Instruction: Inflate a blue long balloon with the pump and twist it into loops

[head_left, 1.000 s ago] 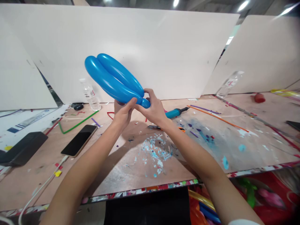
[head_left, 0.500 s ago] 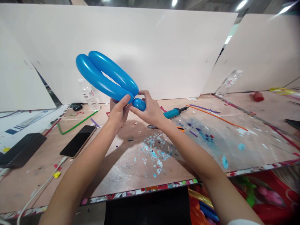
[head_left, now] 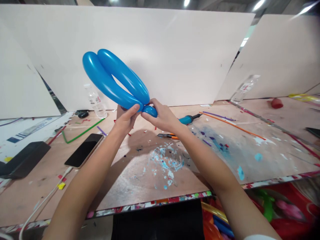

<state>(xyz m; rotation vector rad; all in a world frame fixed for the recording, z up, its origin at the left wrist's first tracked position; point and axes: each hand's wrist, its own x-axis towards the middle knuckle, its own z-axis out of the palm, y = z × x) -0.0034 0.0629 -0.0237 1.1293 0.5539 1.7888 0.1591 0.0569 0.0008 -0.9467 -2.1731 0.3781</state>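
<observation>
A blue balloon [head_left: 117, 87] is bent into two long loops joined at their lower right end, with a short bulge beside the joint. My left hand [head_left: 127, 119] pinches the balloon near that joint, thumb on top, its other fingers mostly hidden behind. Thumb and fingers of my right hand [head_left: 161, 116] are wrapped round the short bulge. Both hands hold the balloon above the table. Below and behind my right hand lie a blue hand pump [head_left: 187, 120] and an orange and black cutter [head_left: 168, 136].
On the paint-stained table [head_left: 140, 180] lie a phone [head_left: 83, 150] with a cable, a black box [head_left: 25, 159], a green strip [head_left: 83, 131] and an orange strip [head_left: 232, 125]. Plastic bottles [head_left: 96, 101] stand or lean by the white boards [head_left: 175, 50].
The balloon loops have risen slightly and shifted a little right. The short bulge looks longer and flatter between my right fingers. More of the cutter shows, less of the pump.
</observation>
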